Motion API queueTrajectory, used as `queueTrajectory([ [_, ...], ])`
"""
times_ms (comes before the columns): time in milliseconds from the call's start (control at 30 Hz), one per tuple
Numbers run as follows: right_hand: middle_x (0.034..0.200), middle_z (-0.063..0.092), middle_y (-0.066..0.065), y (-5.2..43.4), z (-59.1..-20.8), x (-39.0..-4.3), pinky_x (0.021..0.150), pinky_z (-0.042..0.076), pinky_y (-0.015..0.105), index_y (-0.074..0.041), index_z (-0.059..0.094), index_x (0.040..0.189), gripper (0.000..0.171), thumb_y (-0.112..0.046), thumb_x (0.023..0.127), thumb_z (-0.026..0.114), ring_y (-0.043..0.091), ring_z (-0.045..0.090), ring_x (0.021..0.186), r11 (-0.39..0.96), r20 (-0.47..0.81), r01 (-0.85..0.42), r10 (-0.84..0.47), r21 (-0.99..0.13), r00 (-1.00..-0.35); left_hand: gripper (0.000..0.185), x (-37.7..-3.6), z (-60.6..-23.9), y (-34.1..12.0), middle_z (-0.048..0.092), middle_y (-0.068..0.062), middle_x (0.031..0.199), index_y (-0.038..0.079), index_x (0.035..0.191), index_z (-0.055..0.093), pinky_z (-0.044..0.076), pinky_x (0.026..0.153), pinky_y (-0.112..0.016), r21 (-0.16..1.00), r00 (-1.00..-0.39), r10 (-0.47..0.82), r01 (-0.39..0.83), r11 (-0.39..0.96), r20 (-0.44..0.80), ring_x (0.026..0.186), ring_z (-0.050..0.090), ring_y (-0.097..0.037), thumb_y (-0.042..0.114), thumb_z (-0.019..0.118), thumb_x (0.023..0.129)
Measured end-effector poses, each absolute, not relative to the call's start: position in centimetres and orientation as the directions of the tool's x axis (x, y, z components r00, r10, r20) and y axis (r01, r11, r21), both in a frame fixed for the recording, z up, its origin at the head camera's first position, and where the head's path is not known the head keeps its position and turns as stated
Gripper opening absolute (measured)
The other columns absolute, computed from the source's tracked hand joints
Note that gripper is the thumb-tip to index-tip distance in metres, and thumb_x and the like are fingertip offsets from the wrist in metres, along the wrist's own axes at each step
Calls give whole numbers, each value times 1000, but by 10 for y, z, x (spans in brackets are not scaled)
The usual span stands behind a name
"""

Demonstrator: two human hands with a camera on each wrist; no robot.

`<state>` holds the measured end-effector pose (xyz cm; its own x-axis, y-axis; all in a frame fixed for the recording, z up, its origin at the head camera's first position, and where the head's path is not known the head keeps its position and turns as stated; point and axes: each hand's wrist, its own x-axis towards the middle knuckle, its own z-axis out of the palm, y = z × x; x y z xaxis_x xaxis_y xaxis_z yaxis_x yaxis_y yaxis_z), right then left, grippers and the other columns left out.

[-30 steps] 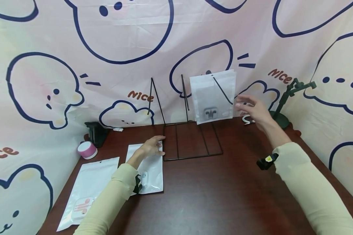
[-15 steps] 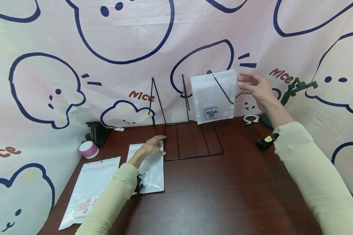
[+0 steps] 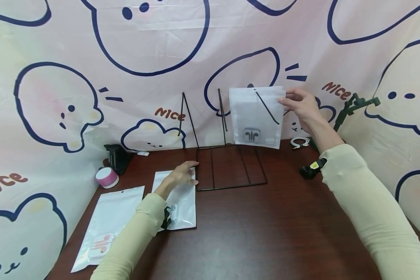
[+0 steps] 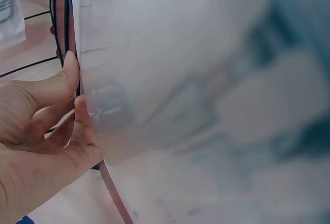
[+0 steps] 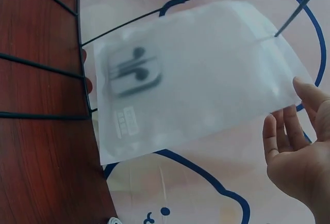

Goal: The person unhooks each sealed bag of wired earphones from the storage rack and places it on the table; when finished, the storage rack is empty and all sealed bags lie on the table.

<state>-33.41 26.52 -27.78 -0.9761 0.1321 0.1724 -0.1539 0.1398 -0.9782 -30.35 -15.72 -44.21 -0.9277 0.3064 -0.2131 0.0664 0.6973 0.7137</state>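
A frosted white pouch [image 3: 257, 112] with an earphone picture hangs on a slanting prong of the black wire rack [image 3: 231, 188]. My right hand [image 3: 302, 107] pinches its upper right edge between thumb and fingers; the right wrist view shows the prong [image 5: 301, 7] passing through near the pouch's top. On the rack's left base wire rests my left hand [image 3: 180, 175], its thumb and fingertips at the wire in the left wrist view. Beneath that hand lies a second white pouch [image 3: 183, 214]. A third pouch [image 3: 117, 212], with a pink earphone picture, lies farther left, partly behind the left sleeve.
At the back left are a pink-and-white jar [image 3: 107, 177] and a black object [image 3: 118, 158]. A coiled white cable [image 3: 300, 142] lies right of the rack, near a dark green stand [image 3: 346, 111]. A patterned cloth wall [image 3: 154, 46] borders the brown table [image 3: 252, 233].
My right hand has moved up beside the hanging pouch and then taken hold of its upper right edge. The pouch has swung slightly straighter. My left hand stays at the rack.
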Motion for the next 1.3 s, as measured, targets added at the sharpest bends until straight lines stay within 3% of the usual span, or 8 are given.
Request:
queueTrajectory([
  [67, 115, 65, -7, 263, -278, -334, 99, 49, 36, -19, 72, 119, 28, -23, 93, 81, 12, 60, 104, 140, 171, -152, 140, -978, -975, 84, -305, -443, -158, 45, -14, 153, 5, 158, 43, 47, 94, -37, 713, -928, 306, 67, 698, -213, 117, 55, -27, -8, 80, 84],
  [167, 112, 67, -9, 261, -279, -334, 100, 51, 35, -16, 72, 125, 36, -24, 91, 82, 11, 63, 101, 157, 160, -136, 153, -978, -975, 84, -306, -443, -158, 46, -14, 152, 6, 158, 43, 47, 96, -40, 711, -929, 302, 65, 701, -214, 116, 55, -28, -6, 82, 84],
  [400, 114, 68, -4, 259, -282, -332, 78, 58, 19, -6, 66, 137, 51, -20, 91, 83, 11, 67, 97, 97, 146, -132, 163, -986, -976, 84, -305, -441, -157, 43, -13, 154, 6, 159, 42, 47, 99, -41, 690, -926, 309, 77, 720, -219, 118, 54, -28, -4, 82, 85],
  [700, 117, 67, -3, 260, -282, -316, 79, 57, 19, -12, 72, 128, 40, -22, 90, 83, 13, 66, 102, 65, 161, -152, 180, -986, -970, 84, -304, -440, -157, 46, -15, 153, 5, 158, 43, 46, 106, -46, 686, -927, 310, 86, 723, -210, 120, 55, -29, -4, 82, 84],
  [900, 123, 64, -2, 264, -282, -300, 85, 58, 21, -15, 72, 129, 43, -27, 90, 84, 16, 63, 110, 68, 126, -116, 172, -991, -977, 84, -305, -441, -156, 45, -15, 153, 5, 158, 43, 47, 101, -42, 677, -929, 305, 87, 731, -210, 119, 56, -28, -6, 82, 84],
  [1067, 125, 63, -2, 270, -284, -287, 80, 58, 19, -15, 70, 130, 47, -27, 88, 86, 16, 63, 109, 58, 118, -110, 149, -992, -982, 82, -305, -441, -155, 45, -14, 153, 8, 158, 43, 46, 102, -42, 680, -929, 295, 68, 730, -225, 120, 55, -28, -8, 78, 86],
  [1300, 120, 66, -2, 276, -286, -269, 75, 59, 22, -18, 76, 118, 36, -24, 85, 89, 13, 66, 100, -19, 100, -103, 129, -994, -987, 81, -304, -440, -155, 44, -15, 154, 6, 158, 44, 45, 102, -42, 665, -928, 302, 86, 742, -217, 120, 56, -29, -8, 78, 86],
])
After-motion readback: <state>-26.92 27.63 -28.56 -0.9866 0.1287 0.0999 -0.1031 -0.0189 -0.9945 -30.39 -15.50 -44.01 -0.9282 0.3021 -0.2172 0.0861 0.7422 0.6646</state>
